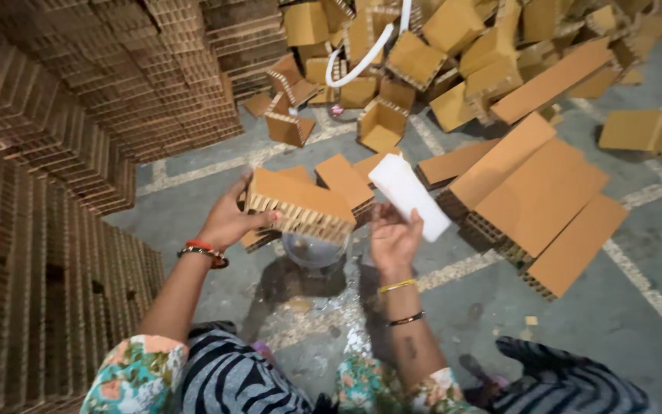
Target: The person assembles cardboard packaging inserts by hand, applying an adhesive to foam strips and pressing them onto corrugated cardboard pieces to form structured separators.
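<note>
I see my left hand (227, 224) gripping one honeycomb cardboard block (300, 205) by its left end, fingers closed around it, its long axis running left to right, tilting down to the right. My right hand (392, 239) holds one white rectangular block (408, 196), fingers wrapped around its lower part, long axis pointing up-left. Both are held above the grey floor (637, 307), over a clear round bowl (314, 251). Loose cardboard pieces (538, 192) lie beyond, too many to count.
</note>
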